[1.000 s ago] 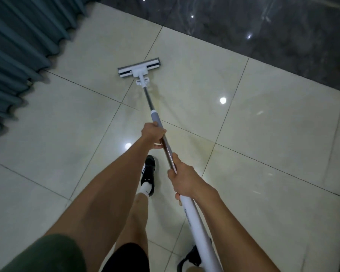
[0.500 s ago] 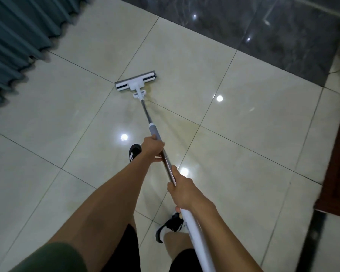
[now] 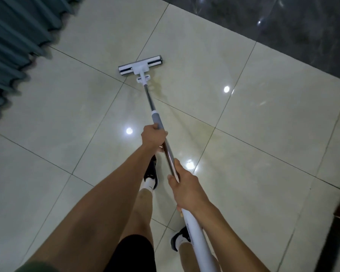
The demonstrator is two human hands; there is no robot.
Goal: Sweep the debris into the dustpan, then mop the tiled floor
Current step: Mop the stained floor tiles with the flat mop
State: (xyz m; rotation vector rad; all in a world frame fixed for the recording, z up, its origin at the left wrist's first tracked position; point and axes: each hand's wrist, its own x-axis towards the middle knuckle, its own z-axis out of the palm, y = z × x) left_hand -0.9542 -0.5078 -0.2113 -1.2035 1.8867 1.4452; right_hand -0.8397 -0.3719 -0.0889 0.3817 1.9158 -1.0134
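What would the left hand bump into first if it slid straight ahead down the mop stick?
Probably the white joint above the mop head; the left hand has only bare pole ahead.

The tiled floor is pale, smooth and glossy, mirroring ceiling lights. The mop has a white plastic head, a shiny metal shaft, a matt grey sleeve and a smooth white upper tube. The teal curtain looks like soft matt cloth.

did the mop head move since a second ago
Yes. The mop head has come back toward the person, away from the dark floor strip, crossing onto the tile seam it was beyond before.
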